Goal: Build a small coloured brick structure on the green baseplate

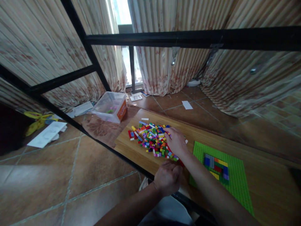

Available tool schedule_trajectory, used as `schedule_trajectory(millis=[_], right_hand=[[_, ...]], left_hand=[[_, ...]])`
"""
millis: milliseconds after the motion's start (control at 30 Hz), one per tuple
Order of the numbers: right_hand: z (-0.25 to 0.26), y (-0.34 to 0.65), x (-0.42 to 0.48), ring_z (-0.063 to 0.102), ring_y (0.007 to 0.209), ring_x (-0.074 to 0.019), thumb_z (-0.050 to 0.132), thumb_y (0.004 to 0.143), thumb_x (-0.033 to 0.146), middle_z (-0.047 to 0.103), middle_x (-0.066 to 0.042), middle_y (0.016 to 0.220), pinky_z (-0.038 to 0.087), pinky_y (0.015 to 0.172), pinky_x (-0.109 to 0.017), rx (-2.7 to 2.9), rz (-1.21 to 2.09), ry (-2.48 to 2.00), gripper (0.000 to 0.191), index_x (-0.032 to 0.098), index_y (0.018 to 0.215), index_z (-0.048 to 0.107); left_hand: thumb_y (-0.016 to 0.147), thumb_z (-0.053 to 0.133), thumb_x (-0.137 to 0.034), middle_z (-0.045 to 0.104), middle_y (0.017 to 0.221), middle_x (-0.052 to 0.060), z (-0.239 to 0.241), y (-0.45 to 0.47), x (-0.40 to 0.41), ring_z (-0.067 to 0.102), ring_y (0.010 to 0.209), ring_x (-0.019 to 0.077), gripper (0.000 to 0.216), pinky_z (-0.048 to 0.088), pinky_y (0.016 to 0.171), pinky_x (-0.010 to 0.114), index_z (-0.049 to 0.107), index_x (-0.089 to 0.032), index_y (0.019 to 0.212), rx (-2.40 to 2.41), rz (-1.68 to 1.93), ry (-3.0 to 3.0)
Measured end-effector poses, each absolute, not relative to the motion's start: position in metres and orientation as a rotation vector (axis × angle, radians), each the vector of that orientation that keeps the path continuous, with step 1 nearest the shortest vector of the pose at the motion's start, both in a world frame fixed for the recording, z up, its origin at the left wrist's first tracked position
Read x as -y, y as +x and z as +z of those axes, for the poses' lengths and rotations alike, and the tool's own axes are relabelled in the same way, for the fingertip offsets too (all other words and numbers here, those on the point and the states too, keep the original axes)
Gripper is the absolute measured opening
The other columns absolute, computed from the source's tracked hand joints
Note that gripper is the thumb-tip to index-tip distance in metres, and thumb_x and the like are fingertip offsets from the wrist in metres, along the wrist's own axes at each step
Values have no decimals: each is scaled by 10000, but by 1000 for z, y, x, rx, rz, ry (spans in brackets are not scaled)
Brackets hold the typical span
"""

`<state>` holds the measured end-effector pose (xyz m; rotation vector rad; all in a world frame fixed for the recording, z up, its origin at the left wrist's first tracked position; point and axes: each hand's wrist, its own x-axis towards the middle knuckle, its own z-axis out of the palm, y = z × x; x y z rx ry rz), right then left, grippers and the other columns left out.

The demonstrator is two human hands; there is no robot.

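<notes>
A heap of small multicoloured building bricks (152, 139) is spread over the wooden tabletop (141, 158). My right hand (176, 142) reaches over the heap's right side, fingers touching or just above the bricks. Its fingertips look apart, with no brick visible between them. Closer to me, my left hand (168, 177) is curled into a fist at the near table edge, and whatever it may hold is hidden. To the right lies a green baseplate (232, 169), partly covered by my right forearm. On it sits a low rectangular build of bricks (217, 168) in blue, grey, red, yellow and other colours.
A clear plastic box (105, 108) with an orange label and a few bricks inside stands beyond the table's left end. Black metal bars (150, 39) cross ahead and at left. Papers (48, 133) and a yellow bag (36, 122) lie on the tiled floor.
</notes>
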<state>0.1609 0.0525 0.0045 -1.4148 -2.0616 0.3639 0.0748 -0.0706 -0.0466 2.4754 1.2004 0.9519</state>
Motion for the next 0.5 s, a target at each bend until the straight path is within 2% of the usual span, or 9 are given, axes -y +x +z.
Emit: schedule_trajectory(millis=[133, 267, 400, 500], right_hand=[[6, 133, -61, 590, 1020, -230, 502, 904, 261, 685, -84, 1081, 429, 930, -382, 2215, 347, -1341, 260, 218, 1086, 683], [0, 117, -59, 574, 1015, -261, 591, 866, 344, 679, -96, 1060, 421, 916, -416, 2312, 284, -1373, 263, 227, 1082, 685], [-8, 116, -54, 567, 998, -267, 603, 845, 279, 674, -101, 1030, 416, 917, -418, 2336, 221, -1449, 259, 215, 1082, 688], [-8, 122, -49, 559, 1009, -267, 585, 843, 237, 670, -101, 1037, 413, 915, -416, 2348, 235, -1477, 257, 214, 1074, 695]], left_hand=[[865, 462, -143, 644, 704, 53, -49, 76, 71, 641, 672, 188, 98, 524, 705, 343, 519, -193, 804, -1209, 954, 2466], [831, 495, -138, 698, 831, 95, -49, 75, 71, 687, 834, 224, 92, 557, 813, 381, 557, -181, 884, -1153, 999, 2438], [825, 510, -139, 709, 988, 143, -49, 73, 70, 671, 1023, 248, 246, 546, 924, 405, 580, -147, 1061, -1084, 1083, 2432], [828, 511, -128, 711, 986, 146, -51, 73, 69, 676, 1015, 250, 241, 535, 954, 413, 590, -132, 1056, -1060, 1126, 2421]])
